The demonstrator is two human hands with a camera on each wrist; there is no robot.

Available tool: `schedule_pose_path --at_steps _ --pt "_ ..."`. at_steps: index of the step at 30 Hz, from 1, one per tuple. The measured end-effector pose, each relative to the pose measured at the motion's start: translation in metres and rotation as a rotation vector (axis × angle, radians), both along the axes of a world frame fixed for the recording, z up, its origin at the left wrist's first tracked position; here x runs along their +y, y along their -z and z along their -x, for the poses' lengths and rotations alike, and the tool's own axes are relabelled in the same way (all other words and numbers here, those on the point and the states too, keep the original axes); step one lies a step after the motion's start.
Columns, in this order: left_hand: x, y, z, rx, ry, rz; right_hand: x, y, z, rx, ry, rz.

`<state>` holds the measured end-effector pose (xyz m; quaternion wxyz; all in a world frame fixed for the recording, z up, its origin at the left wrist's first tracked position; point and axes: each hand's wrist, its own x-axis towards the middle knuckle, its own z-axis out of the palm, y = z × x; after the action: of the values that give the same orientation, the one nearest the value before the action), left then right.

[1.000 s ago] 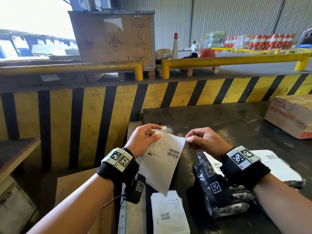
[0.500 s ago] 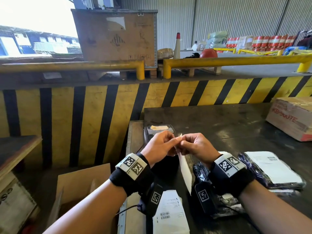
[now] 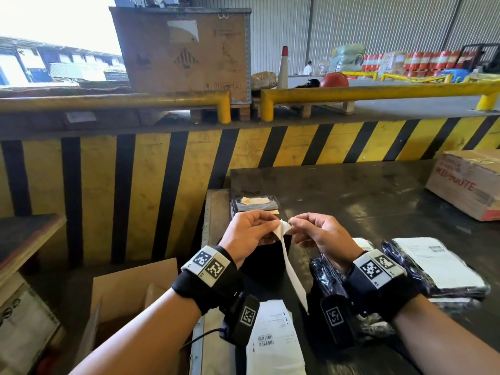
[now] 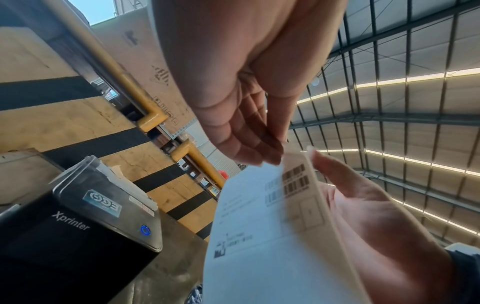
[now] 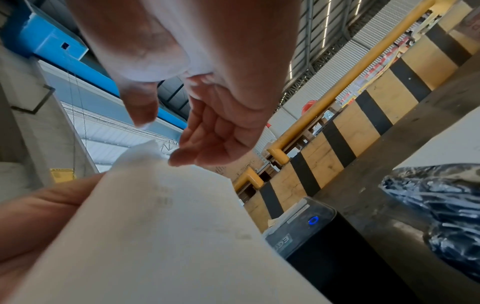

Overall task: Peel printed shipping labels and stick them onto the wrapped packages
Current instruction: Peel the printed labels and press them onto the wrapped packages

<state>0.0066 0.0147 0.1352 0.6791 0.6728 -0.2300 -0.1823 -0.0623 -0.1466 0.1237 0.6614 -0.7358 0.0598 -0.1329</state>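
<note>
A white printed shipping label (image 3: 290, 269) hangs edge-on between my hands, above the black label printer (image 3: 254, 205). My left hand (image 3: 272, 226) pinches the label's top edge from the left. My right hand (image 3: 294, 222) pinches the curled top corner from the right. In the left wrist view the barcode side of the label (image 4: 270, 226) faces that camera below my left fingers (image 4: 249, 148). The right wrist view shows its blank back (image 5: 161, 226) below my right fingers (image 5: 205, 148). Black wrapped packages (image 3: 435, 266) bearing white labels lie under and right of my right wrist.
Another printed label sheet (image 3: 273, 342) lies at the table's near edge. A taped cardboard box (image 3: 468, 182) sits at the far right of the dark table (image 3: 351, 190). An open carton (image 3: 127, 293) stands on the floor to the left. A yellow-black striped barrier (image 3: 189, 171) runs behind.
The label, held flat and facing me a second ago, has turned edge-on. Both hands have come together at its top corner, which now curls between the fingertips.
</note>
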Motion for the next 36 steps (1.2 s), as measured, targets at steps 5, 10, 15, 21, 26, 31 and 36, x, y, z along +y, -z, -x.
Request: schedule_pose_path --at_steps 5,10,15,21,26,31,36 --pt "0.001 0.003 -0.004 -0.088 -0.037 -0.044 0.010 0.005 -0.006 -0.023 -0.009 -0.011" --pt "0.010 0.008 -0.012 -0.240 -0.120 -0.118 0.007 0.007 -0.009 -0.063 0.068 0.022" --pt "0.025 0.021 -0.026 -0.262 -0.162 -0.171 -0.003 0.016 -0.013 -0.091 0.214 0.019" --pt "0.038 0.037 -0.035 -0.265 -0.224 -0.200 -0.017 0.027 -0.011 -0.090 0.306 0.027" --pt "0.053 0.048 -0.044 -0.260 -0.274 -0.221 -0.038 0.040 -0.005 -0.078 0.412 0.054" --pt "0.063 0.053 -0.054 -0.213 -0.347 -0.231 -0.057 0.045 0.002 -0.123 0.503 0.057" --pt "0.080 0.061 -0.066 -0.226 -0.398 -0.311 -0.070 0.044 0.007 -0.129 0.564 0.145"
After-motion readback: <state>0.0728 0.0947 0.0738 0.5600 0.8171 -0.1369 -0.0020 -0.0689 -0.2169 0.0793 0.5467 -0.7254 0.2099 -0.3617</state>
